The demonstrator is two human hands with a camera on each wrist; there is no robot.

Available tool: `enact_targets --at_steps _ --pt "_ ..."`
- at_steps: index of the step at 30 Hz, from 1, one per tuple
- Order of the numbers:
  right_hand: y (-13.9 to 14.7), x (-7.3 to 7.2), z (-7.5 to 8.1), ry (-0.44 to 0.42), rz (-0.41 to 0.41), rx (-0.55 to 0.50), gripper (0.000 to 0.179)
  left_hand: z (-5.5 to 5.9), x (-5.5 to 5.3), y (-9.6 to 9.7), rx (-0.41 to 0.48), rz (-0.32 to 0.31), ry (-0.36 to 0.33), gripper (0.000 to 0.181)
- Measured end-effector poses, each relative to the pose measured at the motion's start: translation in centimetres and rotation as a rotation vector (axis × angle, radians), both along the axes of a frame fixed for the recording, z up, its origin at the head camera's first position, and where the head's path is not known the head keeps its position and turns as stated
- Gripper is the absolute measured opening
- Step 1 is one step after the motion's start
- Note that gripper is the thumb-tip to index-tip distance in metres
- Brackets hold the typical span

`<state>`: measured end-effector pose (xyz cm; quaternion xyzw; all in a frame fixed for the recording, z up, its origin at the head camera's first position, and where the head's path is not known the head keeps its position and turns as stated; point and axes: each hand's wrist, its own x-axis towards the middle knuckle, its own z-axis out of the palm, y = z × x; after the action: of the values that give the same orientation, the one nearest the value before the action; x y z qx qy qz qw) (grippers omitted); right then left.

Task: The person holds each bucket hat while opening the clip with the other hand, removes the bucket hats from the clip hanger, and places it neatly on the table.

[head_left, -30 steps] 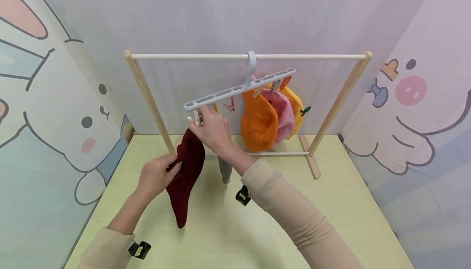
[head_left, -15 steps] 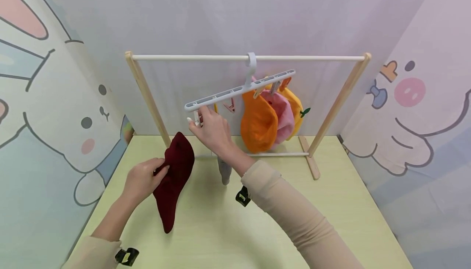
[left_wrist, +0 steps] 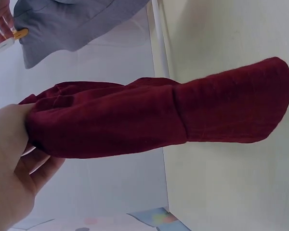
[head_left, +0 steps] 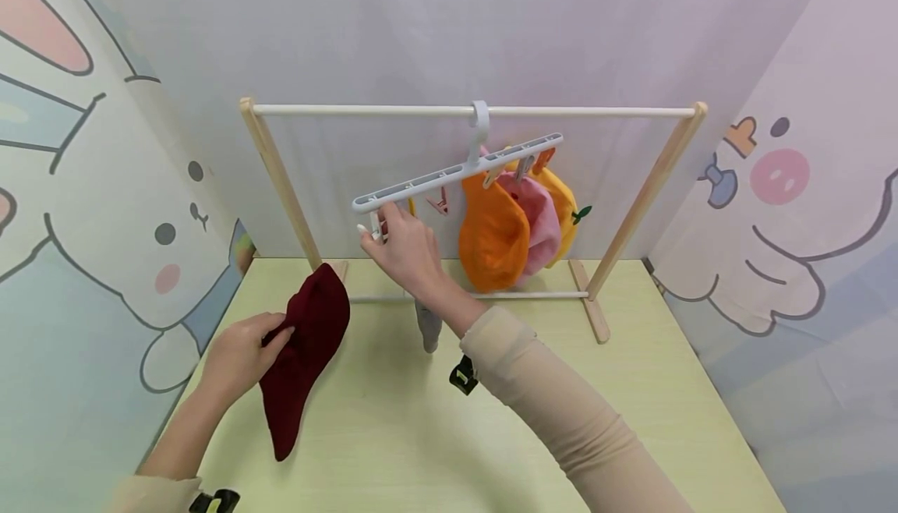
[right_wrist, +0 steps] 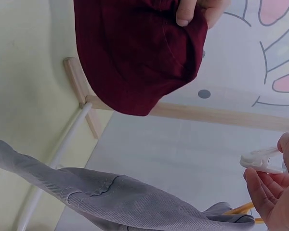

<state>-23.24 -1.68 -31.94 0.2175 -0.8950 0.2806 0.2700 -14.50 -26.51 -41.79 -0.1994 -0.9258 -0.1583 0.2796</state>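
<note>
My left hand (head_left: 242, 351) pinches a dark red bucket hat (head_left: 309, 341) by its crown, left of the drying rack. The hat's brim hangs down in the left wrist view. My right hand (head_left: 408, 249) pinches a white clip (right_wrist: 259, 160) at the left end of a pale hanger (head_left: 421, 184). The hat is off the clip and apart from it. Beside that clip, a grey hat (right_wrist: 135, 197) hangs from a yellow clip (right_wrist: 241, 209); in the head view my right hand and forearm hide most of it.
The hanger hooks over the white rod (head_left: 365, 110) of a wooden rack (head_left: 641, 201) and tilts down to the left. Orange (head_left: 491, 240), pink (head_left: 540, 221) and yellow (head_left: 561, 193) hats hang from clips on its right half. An unused pink clip (head_left: 440, 202) dangles near its middle.
My left hand has drawn the dark red hat away from the white clip, left and toward me. The right hand has stayed in place on the clip.
</note>
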Motion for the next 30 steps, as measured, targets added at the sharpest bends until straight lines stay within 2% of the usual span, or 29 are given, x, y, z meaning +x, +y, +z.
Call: enact_targets --at_steps 15,21,30 --pt "0.0 0.1 -0.2 -0.009 0.007 0.000 0.023 -0.8 1.4 -3.3 -0.005 0.056 0.003 0.016" --pt "0.0 0.0 -0.3 0.004 0.001 -0.001 0.023 -0.8 1.5 -4.4 -0.023 0.101 -0.054 0.016" --pt "0.1 0.2 -0.2 -0.011 0.000 0.010 0.022 -1.3 1.6 -5.8 -0.058 0.167 -0.101 0.020"
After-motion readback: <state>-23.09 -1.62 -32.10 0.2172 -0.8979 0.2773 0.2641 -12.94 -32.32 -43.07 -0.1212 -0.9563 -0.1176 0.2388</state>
